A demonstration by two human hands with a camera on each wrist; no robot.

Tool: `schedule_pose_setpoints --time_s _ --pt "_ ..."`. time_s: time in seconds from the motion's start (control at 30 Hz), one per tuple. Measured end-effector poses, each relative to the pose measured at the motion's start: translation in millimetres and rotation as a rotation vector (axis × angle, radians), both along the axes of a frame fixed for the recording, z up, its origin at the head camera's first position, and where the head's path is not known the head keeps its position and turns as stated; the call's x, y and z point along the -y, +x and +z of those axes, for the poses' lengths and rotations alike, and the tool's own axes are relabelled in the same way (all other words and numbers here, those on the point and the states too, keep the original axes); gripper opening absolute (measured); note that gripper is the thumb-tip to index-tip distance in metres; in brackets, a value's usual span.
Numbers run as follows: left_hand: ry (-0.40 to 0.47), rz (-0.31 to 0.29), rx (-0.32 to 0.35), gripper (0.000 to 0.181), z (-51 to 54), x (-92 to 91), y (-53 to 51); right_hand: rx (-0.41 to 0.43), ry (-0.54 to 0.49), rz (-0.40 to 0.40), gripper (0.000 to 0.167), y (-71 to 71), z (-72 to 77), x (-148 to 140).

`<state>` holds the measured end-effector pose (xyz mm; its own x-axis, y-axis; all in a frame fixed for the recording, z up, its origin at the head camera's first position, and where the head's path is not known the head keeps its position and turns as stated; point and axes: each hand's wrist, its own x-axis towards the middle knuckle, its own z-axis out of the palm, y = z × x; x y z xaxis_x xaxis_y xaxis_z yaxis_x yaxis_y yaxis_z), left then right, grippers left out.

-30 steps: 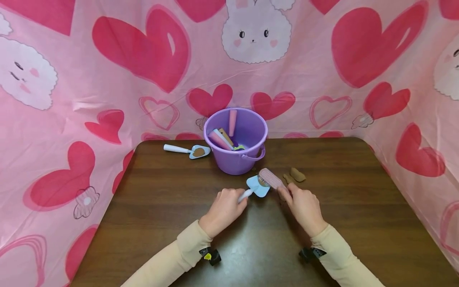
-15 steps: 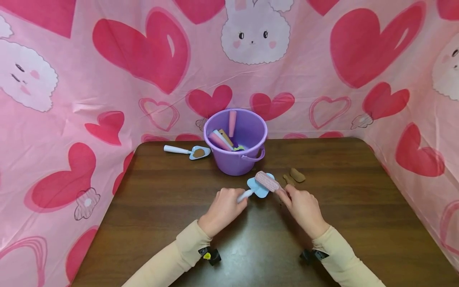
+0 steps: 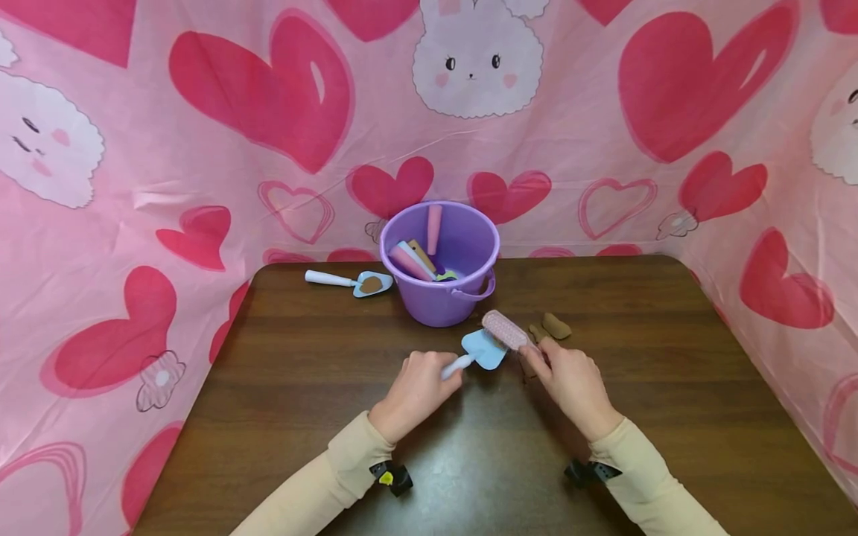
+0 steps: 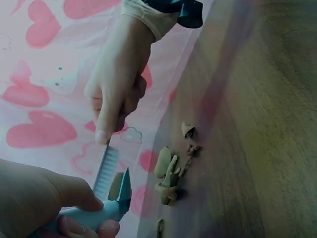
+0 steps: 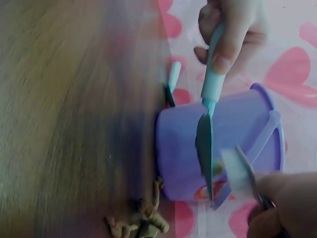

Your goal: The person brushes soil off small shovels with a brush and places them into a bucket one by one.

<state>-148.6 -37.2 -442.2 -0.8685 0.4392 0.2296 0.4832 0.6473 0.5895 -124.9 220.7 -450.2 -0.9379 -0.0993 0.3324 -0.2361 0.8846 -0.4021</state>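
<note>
My left hand (image 3: 415, 391) grips the white handle of a small trowel whose light-blue blade (image 3: 480, 350) is raised over the table. A pink brush (image 3: 506, 330) is held by the handle in my right hand (image 3: 575, 387). Its bristles point down at the right edge of the trowel blade; exact contact is hard to tell. In the left wrist view a brown patch (image 4: 116, 186) shows on the blade beside the bristles (image 4: 108, 168). The blade is seen edge-on in the right wrist view, its underside dark (image 5: 203, 144).
A purple bucket (image 3: 437, 307) with pink, blue and tan tools inside stands behind my hands. To its left lies a second trowel (image 3: 328, 278) with a brown patch on its blade. Brown lumps (image 3: 555, 327) lie right of the brush. A patterned pink cloth surrounds the table.
The brush has swept left across the trowel blade, covering its middle, and then back right to the blade's edge. My left hand and the trowel have barely moved.
</note>
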Motion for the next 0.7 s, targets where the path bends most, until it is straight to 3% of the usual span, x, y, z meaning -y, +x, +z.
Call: schedule_pose_setpoints --time_s 0.17,0.27,0.43,0.6,0.7 --pt "0.001 0.0 -0.032 0.005 2.0 0.7 -0.7 0.016 0.01 0.038 0.037 1.5 -0.1 3" --pt "-0.011 0.004 -0.059 0.005 3.1 2.4 -0.7 0.03 0.012 -0.006 0.038 0.8 1.0 -2" --pt "-0.01 0.001 -0.03 0.005 5.7 4.4 -0.1 0.004 0.022 -0.052 0.039 -1.4 1.3 -9" --pt "-0.003 0.009 -0.019 0.004 7.9 3.0 -0.9 -0.071 -0.012 -0.006 0.035 -1.6 -0.5 -5" --pt "-0.006 0.017 -0.025 0.004 8.0 2.3 -1.4 -0.072 -0.01 0.043 0.034 0.7 -2.3 -1"
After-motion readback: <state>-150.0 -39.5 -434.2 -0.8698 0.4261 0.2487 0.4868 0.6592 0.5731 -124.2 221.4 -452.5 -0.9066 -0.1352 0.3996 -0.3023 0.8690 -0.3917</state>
